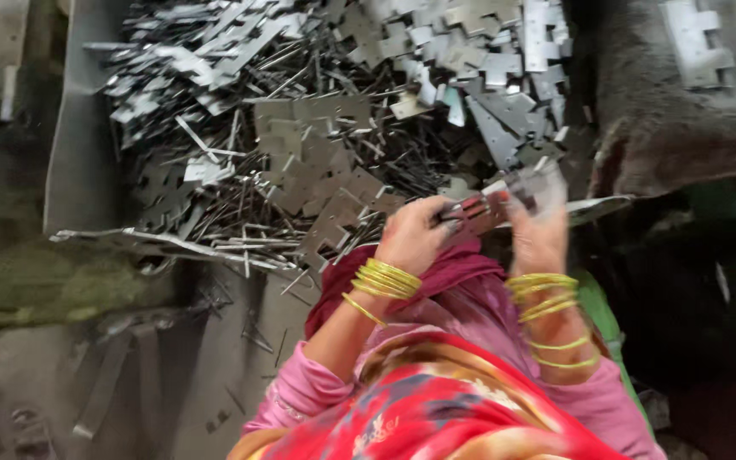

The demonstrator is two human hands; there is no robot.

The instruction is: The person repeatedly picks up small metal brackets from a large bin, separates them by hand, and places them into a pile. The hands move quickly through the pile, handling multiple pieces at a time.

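My left hand and my right hand are raised together in front of me, both gripping a small flat metal hinge piece between them. The right hand is motion-blurred. Both wrists carry several yellow bangles, and pink sleeves cover my forearms. Just beyond the hands lies a big heap of flat grey metal hinge plates and thin pins.
The heap rests on a grey sheet-metal tray with a bent front edge. More stamped plates lie on a dark cloth-covered surface at the upper right. A grey floor with scattered scraps is at the lower left. My red and pink clothing fills the bottom centre.
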